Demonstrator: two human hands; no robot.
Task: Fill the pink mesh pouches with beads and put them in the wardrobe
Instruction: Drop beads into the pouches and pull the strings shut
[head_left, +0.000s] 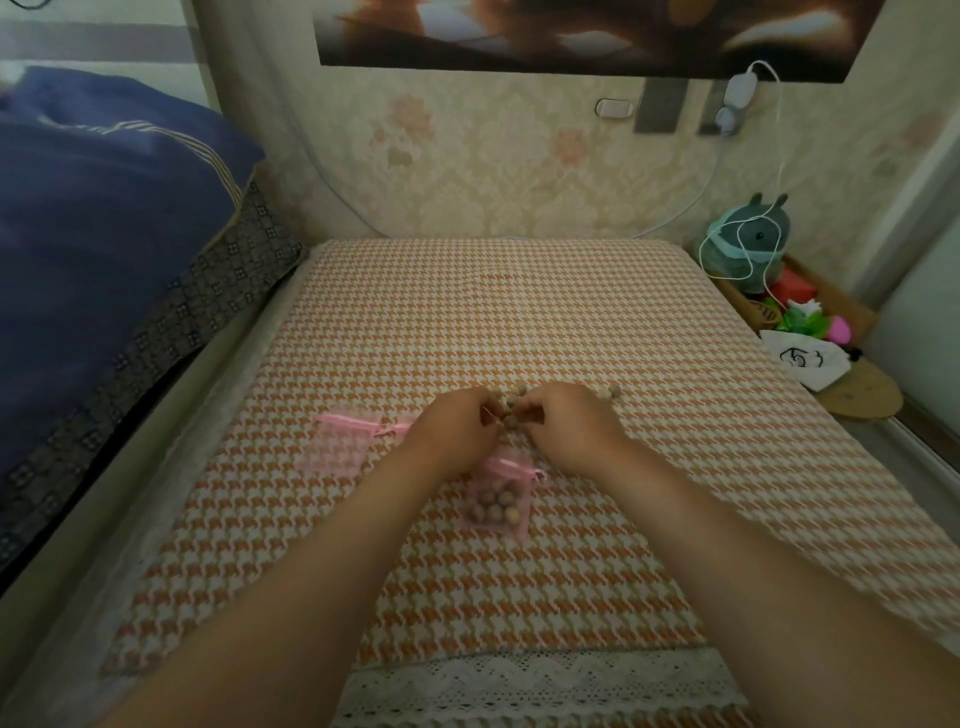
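A pink mesh pouch (497, 503) holding several tan wooden beads lies on the houndstooth cloth (519, 322), just below my hands. A second pink mesh pouch (340, 441) lies flat to the left and looks empty. My left hand (451, 429) and my right hand (566, 425) are side by side above the filled pouch, fingertips pinched together on a small cluster of loose beads (511, 408). A few more beads (609, 392) show beyond my right hand. No wardrobe is in view.
A bed with a blue quilt (104, 218) borders the cloth on the left. At the right, a box with a plush toy (748, 244), a white cable and colourful items sits beside a white bag (805, 361). The wall stands behind the cloth.
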